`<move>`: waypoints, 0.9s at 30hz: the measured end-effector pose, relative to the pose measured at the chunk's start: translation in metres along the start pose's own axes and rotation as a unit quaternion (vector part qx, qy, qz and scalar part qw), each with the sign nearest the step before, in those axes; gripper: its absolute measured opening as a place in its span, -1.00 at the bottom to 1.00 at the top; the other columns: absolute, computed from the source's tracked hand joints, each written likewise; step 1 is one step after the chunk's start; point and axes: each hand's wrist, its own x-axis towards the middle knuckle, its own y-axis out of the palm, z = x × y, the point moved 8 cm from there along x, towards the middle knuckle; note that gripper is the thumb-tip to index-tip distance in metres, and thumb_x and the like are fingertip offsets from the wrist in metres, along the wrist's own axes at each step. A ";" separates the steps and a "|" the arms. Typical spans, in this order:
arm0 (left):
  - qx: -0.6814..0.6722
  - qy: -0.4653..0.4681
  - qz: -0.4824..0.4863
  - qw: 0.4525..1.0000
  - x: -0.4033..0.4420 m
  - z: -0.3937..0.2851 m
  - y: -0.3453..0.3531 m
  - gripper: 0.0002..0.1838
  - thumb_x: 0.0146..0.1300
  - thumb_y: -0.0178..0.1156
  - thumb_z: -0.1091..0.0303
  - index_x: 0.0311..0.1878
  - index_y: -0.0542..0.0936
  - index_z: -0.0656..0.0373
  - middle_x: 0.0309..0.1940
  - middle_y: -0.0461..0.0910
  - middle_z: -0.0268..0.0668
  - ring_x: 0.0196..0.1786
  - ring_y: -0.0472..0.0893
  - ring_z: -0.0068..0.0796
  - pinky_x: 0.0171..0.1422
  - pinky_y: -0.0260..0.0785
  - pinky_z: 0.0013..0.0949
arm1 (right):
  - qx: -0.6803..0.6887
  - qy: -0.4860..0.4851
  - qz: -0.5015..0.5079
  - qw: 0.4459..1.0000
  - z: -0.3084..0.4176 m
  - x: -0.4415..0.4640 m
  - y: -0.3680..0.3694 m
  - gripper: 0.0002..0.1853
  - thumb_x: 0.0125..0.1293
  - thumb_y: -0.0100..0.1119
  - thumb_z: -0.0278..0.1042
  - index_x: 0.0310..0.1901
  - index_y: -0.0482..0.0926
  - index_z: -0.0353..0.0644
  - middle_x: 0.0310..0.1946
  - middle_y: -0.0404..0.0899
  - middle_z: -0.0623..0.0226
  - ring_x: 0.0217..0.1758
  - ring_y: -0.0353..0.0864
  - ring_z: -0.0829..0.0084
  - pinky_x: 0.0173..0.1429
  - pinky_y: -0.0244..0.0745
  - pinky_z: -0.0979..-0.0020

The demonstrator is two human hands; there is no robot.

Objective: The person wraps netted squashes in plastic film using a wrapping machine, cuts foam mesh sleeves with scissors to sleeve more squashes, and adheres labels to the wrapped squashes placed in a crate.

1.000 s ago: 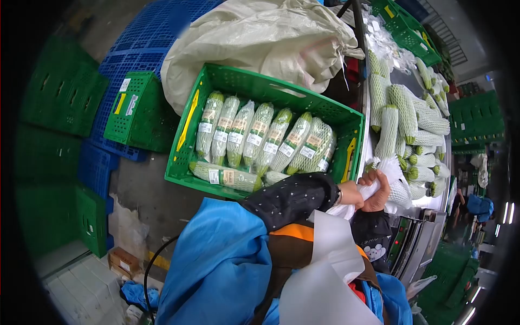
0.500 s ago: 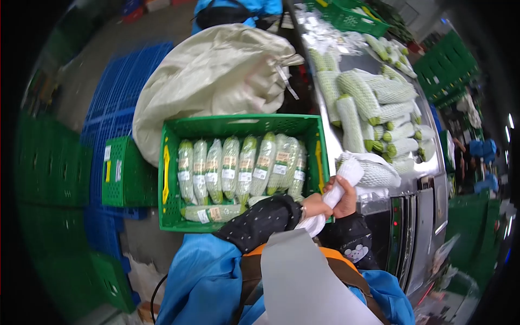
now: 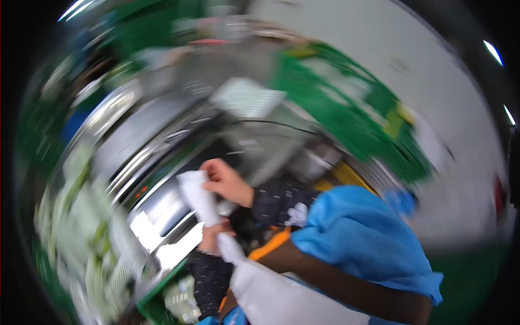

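Note:
A long white bundle, which looks like foam net sleeves, stands out in front of my body, its lower end trailing toward my apron. My left hand is wrapped around its lower part. At the top end, the thumb and fingers of my right hand are pinched on the bundle's edge. Net-covered zucchini lie heaped at the left, blurred. Beside my left sleeve is a green crate with a wrapped zucchini partly showing.
A blurred metal machine stands ahead, beyond the bundle. A white sheet or pad lies farther off on a grey surface. Large green crates are at the upper right, near a pale wall.
My view has swung to the right, away from the crate of zucchini. The white bundle stays with my hands; my right hand has shifted to its top end.

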 end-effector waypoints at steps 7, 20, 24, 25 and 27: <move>0.193 -0.133 0.206 0.950 0.052 0.103 0.195 -0.73 -0.24 0.09 0.56 -0.33 0.48 0.35 -0.60 0.50 -0.14 -0.54 0.59 -0.24 -0.40 0.46 -0.30 | -0.044 0.137 -0.408 0.902 0.091 -0.261 -0.303 -0.64 0.18 0.23 -0.40 0.02 0.45 -0.15 -0.25 0.56 0.36 -0.34 0.59 0.55 -0.32 0.51 0.52; 0.539 -0.161 0.366 0.741 0.111 0.331 0.405 -0.78 -0.21 0.25 0.53 -0.39 0.63 0.39 -0.49 0.64 -0.24 -0.45 0.65 -0.38 -0.31 0.47 -0.39 | 0.254 -0.122 -0.669 0.688 0.115 -0.601 -0.659 -0.66 0.27 0.15 -0.28 0.02 0.47 -0.28 0.02 0.52 0.17 0.13 0.50 0.28 0.21 0.44 0.32; 0.612 -0.048 0.395 0.683 0.159 0.417 0.502 -0.71 -0.24 0.34 0.39 -0.38 0.66 0.33 -0.51 0.66 -0.22 -0.43 0.66 -0.47 -0.28 0.48 -0.40 | 0.356 -0.163 -0.642 0.659 0.090 -0.587 -0.844 -0.64 0.29 0.09 -0.32 0.07 0.41 -0.33 0.11 0.47 0.12 0.22 0.45 0.21 0.29 0.41 0.26; 0.607 -0.098 0.342 0.711 0.165 0.427 0.514 -0.77 -0.22 0.32 0.42 -0.41 0.66 0.32 -0.51 0.67 -0.22 -0.43 0.66 -0.46 -0.29 0.48 -0.39 | 0.382 -0.147 -0.656 0.634 0.070 -0.585 -0.863 -0.63 0.30 0.08 -0.33 0.08 0.41 -0.33 0.12 0.46 0.13 0.22 0.44 0.21 0.29 0.41 0.25; 0.539 -0.120 0.320 0.770 0.173 0.444 0.554 -0.81 -0.18 0.29 0.47 -0.42 0.66 0.31 -0.52 0.67 -0.25 -0.44 0.66 -0.46 -0.30 0.48 -0.38 | 0.408 -0.151 -0.658 0.615 0.063 -0.573 -0.892 -0.64 0.31 0.06 -0.34 0.07 0.40 -0.37 0.13 0.44 0.13 0.21 0.44 0.21 0.29 0.41 0.26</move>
